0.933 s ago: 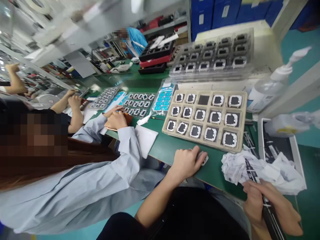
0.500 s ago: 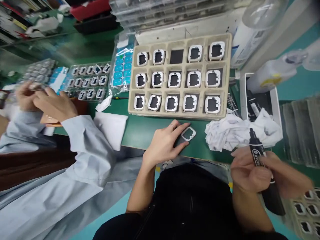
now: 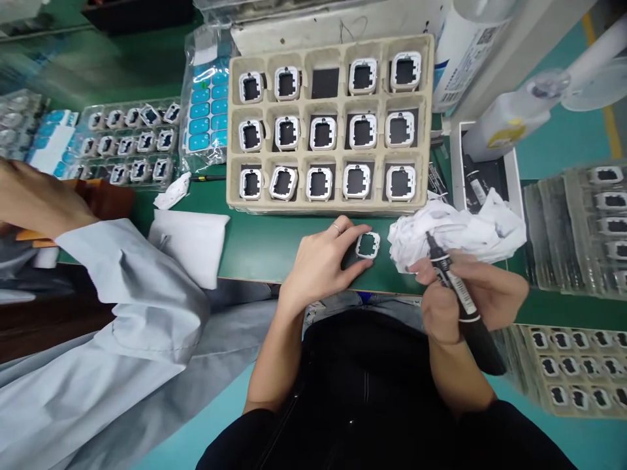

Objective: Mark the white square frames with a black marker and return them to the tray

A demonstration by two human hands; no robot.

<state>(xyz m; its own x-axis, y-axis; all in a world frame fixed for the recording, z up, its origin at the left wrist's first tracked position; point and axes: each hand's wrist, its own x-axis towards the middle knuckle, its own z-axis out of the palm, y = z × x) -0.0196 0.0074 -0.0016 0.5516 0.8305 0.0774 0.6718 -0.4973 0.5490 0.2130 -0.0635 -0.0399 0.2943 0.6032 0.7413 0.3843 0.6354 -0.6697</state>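
My left hand (image 3: 318,264) rests on the green table, thumb and forefinger gripping a small white watch-case frame (image 3: 376,246) by its left side. In my right hand (image 3: 465,294) is a black marker pen (image 3: 458,290), slanted with its dark tip pointing up and left beside a crumpled white cloth (image 3: 411,232). Just beyond my left hand stands a beige compartment tray (image 3: 323,207). White frames like the held one sit in its compartments, except the middle one of the back row, which shows only a dark pad.
A co-worker's hand (image 3: 44,199) and grey-blue sleeve are at the left. Clear trays of frames (image 3: 130,143), a bag of blue pieces (image 3: 208,108) and a folded white cloth (image 3: 189,245) lie there too. To the right are a white box (image 3: 458,166), a bottle (image 3: 514,124) and stacked trays (image 3: 568,228).
My right hand has brought the marker leftward and a little up, closer to the frame. The left hand keeps its hold on the frame. The camera view has shifted.
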